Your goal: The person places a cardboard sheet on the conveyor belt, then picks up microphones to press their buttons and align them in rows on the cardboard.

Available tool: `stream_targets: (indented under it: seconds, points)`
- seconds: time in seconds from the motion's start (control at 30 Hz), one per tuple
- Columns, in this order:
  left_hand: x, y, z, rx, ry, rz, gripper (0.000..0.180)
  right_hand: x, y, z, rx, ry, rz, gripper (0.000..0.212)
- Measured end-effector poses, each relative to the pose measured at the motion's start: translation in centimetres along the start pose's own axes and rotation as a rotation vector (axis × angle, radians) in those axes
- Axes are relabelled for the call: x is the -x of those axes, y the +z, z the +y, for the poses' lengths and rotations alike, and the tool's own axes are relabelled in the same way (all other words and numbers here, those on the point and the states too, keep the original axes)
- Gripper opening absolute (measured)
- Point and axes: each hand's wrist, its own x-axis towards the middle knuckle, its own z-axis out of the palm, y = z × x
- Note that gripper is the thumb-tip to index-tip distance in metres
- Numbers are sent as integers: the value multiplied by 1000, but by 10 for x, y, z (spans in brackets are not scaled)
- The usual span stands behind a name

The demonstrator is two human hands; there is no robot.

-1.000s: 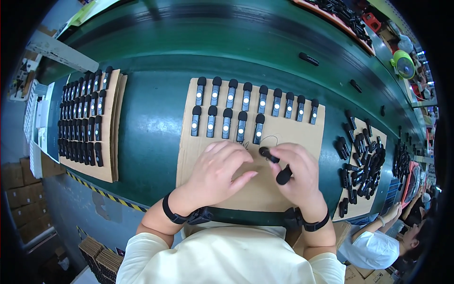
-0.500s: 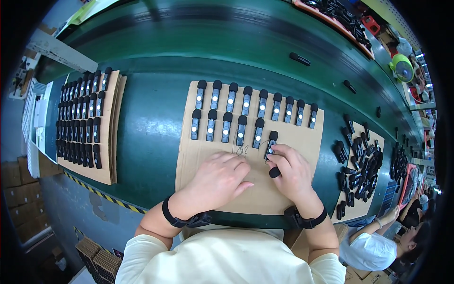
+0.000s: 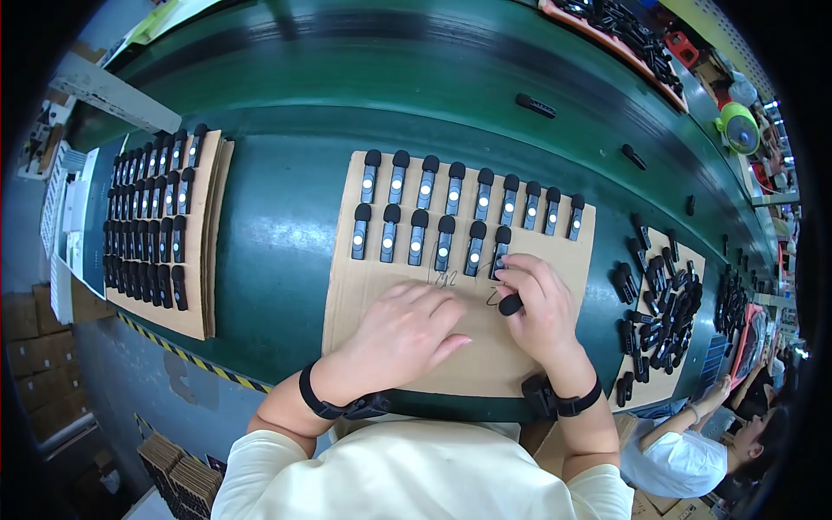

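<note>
A cardboard sheet [image 3: 390, 299] lies in front of me with two rows of small black clip-on microphones [image 3: 453, 192] with foam heads and pale round dots. At the right end of the second row, my right hand [image 3: 542, 310] has its thumb and fingertip at the lower end of a microphone [image 3: 502, 243]. A further microphone [image 3: 510, 304] is tucked in the same hand; only its foam head shows, the rest hidden by the fingers. Over the sheet's lower left part rests my left hand [image 3: 406, 336], holding nothing visible, fingers loosely bent and thumb apart.
At the left, a cardboard stack [image 3: 212, 247] carries several rows of microphones. On the right, a cardboard piece [image 3: 663, 388] holds a loose heap of them. Beyond the work surface, a green conveyor belt [image 3: 373, 78] carries scattered microphones. A co-worker [image 3: 680, 455] sits at the lower right.
My right hand has moved slightly up, bringing a microphone into line with the second row. Microphones on the belt have shifted left. My left hand stays nearly in place.
</note>
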Motion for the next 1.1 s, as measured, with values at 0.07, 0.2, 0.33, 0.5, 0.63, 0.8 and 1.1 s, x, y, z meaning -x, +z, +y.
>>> stream_targets:
  seconds: [0.07,0.2,0.33,0.5,0.63,0.8,1.1]
  points:
    - [-3,-2,6,76,6,140,28,-3,-2,-14,-67,-10,7,34]
    - [-6,-10,-1,24,338,185,31,-10,-7,-45,-200,22,-56,44]
    - [-3,-16,-11,76,329,236,34,-10,-24,-61,-474,182,-134,45]
    - [1,-20,-8,348,202,326,35,-9,-34,-53,-622,63,-120,37]
    - [-1,-20,-7,384,243,321,36,-7,-32,-53,-621,38,-67,32]
    - [1,-19,-6,417,216,286,35,-6,-30,-53,-580,-8,-44,34]
    - [2,-15,-5,394,159,278,34,-9,-26,-58,-423,-54,41,37]
